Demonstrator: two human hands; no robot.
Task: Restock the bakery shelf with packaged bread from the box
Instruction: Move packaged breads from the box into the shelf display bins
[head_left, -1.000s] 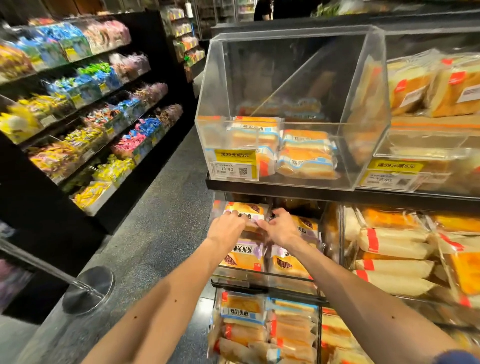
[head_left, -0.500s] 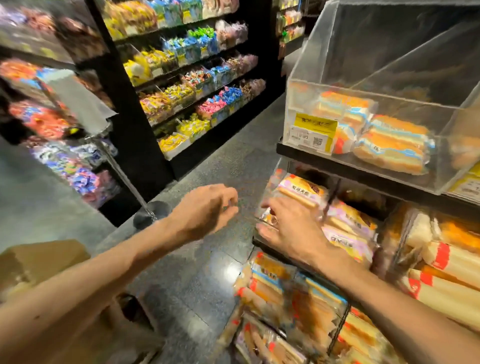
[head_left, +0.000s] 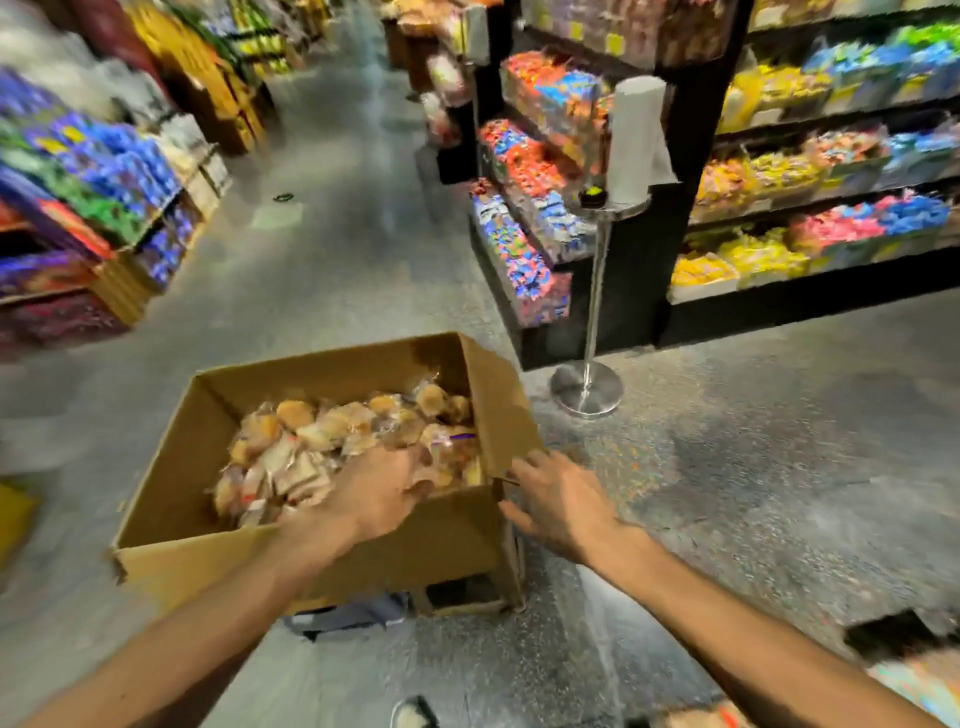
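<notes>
An open cardboard box (head_left: 322, 561) stands on the floor in front of me, with several packaged breads (head_left: 332, 441) piled inside in clear wrappers. My left hand (head_left: 379, 493) reaches over the box's near wall and lies on the packages at the right side, its fingers bent downward and lifting nothing. Just outside the box's right corner, my right hand (head_left: 561, 499) has its fingers spread and holds nothing, the fingertips close to the cardboard edge. The bakery shelf is out of view.
A chrome stand (head_left: 589, 384) with a white paper roll (head_left: 634, 140) rises right behind the box. Black candy shelves (head_left: 810, 208) fill the right side, and more displays (head_left: 93, 208) line the left. Speckled grey floor (head_left: 753, 441) lies between them. The picture is blurred.
I have turned away from the bread shelf toward the floor box. Both hands left the shelf packages and dropped: the left went into the box, the right came beside its corner.
</notes>
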